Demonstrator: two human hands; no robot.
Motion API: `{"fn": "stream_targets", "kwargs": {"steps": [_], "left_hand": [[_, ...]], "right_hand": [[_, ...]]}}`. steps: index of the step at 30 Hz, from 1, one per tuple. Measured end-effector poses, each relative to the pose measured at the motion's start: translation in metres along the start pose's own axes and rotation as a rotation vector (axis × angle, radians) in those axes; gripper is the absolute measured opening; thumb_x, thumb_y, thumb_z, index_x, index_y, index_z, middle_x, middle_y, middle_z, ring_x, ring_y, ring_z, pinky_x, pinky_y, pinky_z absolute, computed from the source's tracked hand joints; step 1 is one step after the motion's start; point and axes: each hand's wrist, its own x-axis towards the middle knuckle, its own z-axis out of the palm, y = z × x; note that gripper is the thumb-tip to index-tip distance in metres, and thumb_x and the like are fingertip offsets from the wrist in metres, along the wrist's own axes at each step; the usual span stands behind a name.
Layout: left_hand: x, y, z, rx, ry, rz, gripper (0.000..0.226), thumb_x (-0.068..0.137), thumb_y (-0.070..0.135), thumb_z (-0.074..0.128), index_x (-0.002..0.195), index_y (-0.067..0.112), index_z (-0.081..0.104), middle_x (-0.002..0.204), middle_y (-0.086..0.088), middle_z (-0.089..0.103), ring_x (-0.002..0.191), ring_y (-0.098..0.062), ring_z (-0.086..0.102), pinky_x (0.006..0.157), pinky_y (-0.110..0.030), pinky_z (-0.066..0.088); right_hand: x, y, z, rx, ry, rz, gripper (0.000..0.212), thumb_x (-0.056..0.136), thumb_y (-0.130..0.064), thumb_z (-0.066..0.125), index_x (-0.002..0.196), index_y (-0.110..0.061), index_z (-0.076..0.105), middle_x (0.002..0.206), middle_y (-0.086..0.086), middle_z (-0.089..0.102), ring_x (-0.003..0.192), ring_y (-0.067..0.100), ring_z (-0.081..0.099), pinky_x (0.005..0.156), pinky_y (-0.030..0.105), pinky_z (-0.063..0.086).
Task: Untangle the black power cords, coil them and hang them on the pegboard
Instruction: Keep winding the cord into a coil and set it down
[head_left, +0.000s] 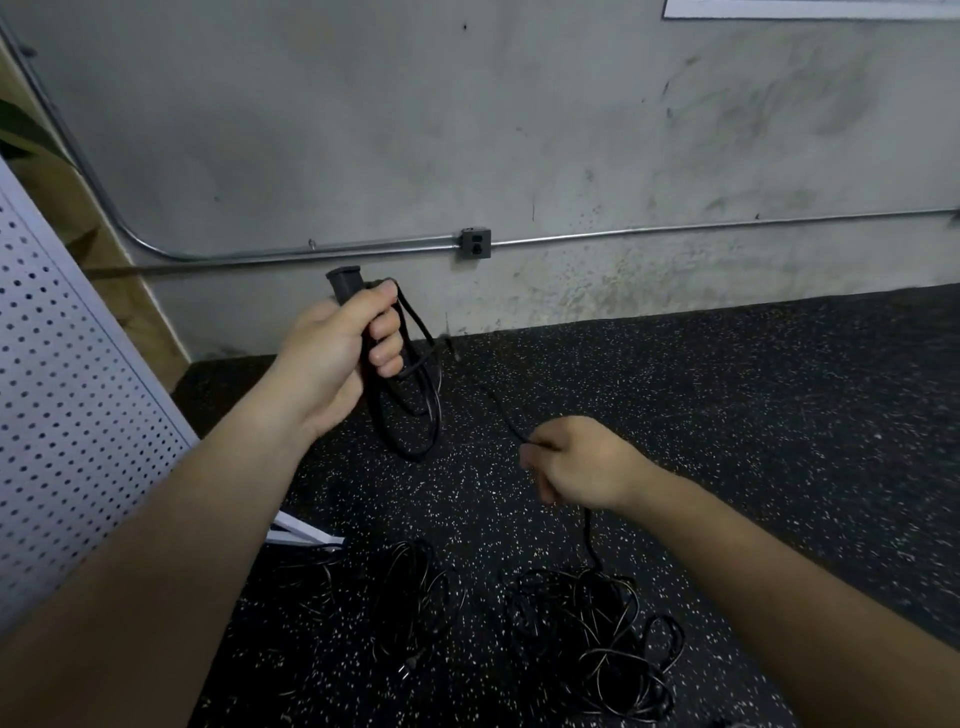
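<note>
We see two bare forearms reaching forward over a black rubber floor flecked with white specks. The left hand is raised and closed in a fist around the top of a part-made coil of thin, glossy black power cord. A chunky moulded plug end sticks up above the thumb, and several long oval loops hang below the fingers. Gripping at the top seems meant to let the loops hang freely and stay gathered. One loose strand slopes from the coil down to the right hand, which is lower. Its fingers are curled, and thumb and forefinger pinch the strand, probably to feed it up for the next loop. Below that hand the cord drops to a dense tangled heap of black cords on the floor. A second, looser heap lies just to its left, so the untangling looks far from finished. At the left edge a white metal pegboard, dotted with rows of small round holes, leans at an angle. We see nothing hung on the part in view. Behind everything stands a rough, stained grey concrete wall. A slim silver metal conduit runs along it into a small grey outlet box.
</note>
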Motion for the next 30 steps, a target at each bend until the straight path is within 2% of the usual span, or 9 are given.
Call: {"fn": "stream_targets", "kwargs": {"steps": [3,6,8,10,13,20,24,26,30], "left_hand": [[0.003,-0.005,0.001,0.129,0.005,0.061,0.031,0.106,0.02,0.052,0.075,0.018,0.046,0.061,0.004,0.04,0.05,-0.011,0.038,0.047,-0.024,0.035],[0.002,-0.013,0.006,0.351,0.01,0.086,0.029,0.106,0.021,0.053,0.078,0.012,0.055,0.063,0.001,0.058,0.057,-0.014,0.056,0.052,-0.028,0.04],[-0.002,-0.017,0.017,0.422,-0.041,0.054,0.023,0.105,0.021,0.053,0.091,0.006,0.062,0.074,-0.002,0.071,0.068,-0.016,0.068,0.053,-0.027,0.045],[-0.01,-0.022,0.031,0.355,-0.123,-0.029,0.022,0.103,0.022,0.056,0.107,0.001,0.063,0.084,-0.004,0.075,0.072,-0.016,0.071,0.054,-0.024,0.05],[-0.018,-0.026,0.045,0.18,-0.196,-0.122,0.037,0.089,0.032,0.065,0.114,0.004,0.063,0.08,-0.002,0.07,0.065,-0.013,0.065,0.056,-0.027,0.051],[-0.022,-0.026,0.048,0.242,-0.261,-0.15,0.024,0.095,0.036,0.059,0.084,0.017,0.069,0.069,-0.003,0.06,0.048,-0.014,0.045,0.052,-0.024,0.039],[-0.022,-0.022,0.044,0.043,-0.346,-0.243,0.018,0.097,0.028,0.057,0.093,0.011,0.054,0.058,0.004,0.038,0.038,-0.005,0.03,0.043,-0.02,0.025],[-0.022,-0.022,0.045,-0.041,-0.367,-0.257,0.018,0.095,0.025,0.057,0.085,0.012,0.051,0.055,0.006,0.036,0.035,-0.002,0.028,0.041,-0.018,0.023],[-0.021,-0.024,0.046,-0.001,-0.317,-0.179,0.019,0.093,0.023,0.06,0.077,0.013,0.059,0.061,0.002,0.045,0.043,-0.007,0.038,0.043,-0.019,0.032]], "right_hand": [[-0.011,-0.021,-0.007,-0.338,-0.05,-0.121,0.033,0.105,-0.032,0.049,0.097,-0.01,0.072,0.082,0.004,0.069,0.067,0.015,0.06,0.054,0.027,0.043],[-0.026,-0.05,-0.021,-0.397,-0.14,-0.208,0.033,0.105,-0.035,0.05,0.094,-0.015,0.072,0.082,-0.002,0.068,0.07,0.009,0.06,0.06,0.026,0.049],[-0.032,-0.068,-0.032,-0.4,-0.12,-0.294,0.03,0.104,-0.037,0.053,0.088,-0.02,0.072,0.077,-0.008,0.067,0.069,0.005,0.06,0.067,0.026,0.053],[-0.033,-0.078,-0.042,-0.403,-0.007,-0.391,0.026,0.103,-0.037,0.056,0.088,-0.025,0.073,0.074,-0.01,0.066,0.068,0.004,0.059,0.068,0.026,0.05],[-0.027,-0.079,-0.047,-0.323,0.204,-0.484,0.024,0.101,-0.037,0.059,0.085,-0.024,0.072,0.08,-0.005,0.071,0.071,0.015,0.063,0.07,0.037,0.053],[-0.015,-0.064,-0.043,-0.27,0.551,-0.451,0.039,0.091,-0.056,0.065,0.089,-0.018,0.068,0.085,-0.005,0.064,0.077,0.014,0.059,0.067,0.034,0.051],[-0.009,-0.05,-0.05,-0.003,0.564,-0.4,0.042,0.081,-0.058,0.075,0.094,-0.02,0.061,0.081,-0.006,0.061,0.071,0.011,0.056,0.061,0.023,0.045],[-0.006,-0.045,-0.045,0.21,0.47,-0.399,0.047,0.077,-0.057,0.075,0.105,-0.023,0.06,0.09,-0.001,0.064,0.077,0.016,0.059,0.068,0.026,0.051],[-0.003,-0.043,-0.037,0.403,0.407,-0.345,0.047,0.077,-0.052,0.078,0.103,-0.018,0.058,0.084,-0.002,0.058,0.069,0.008,0.052,0.059,0.023,0.045]]}}
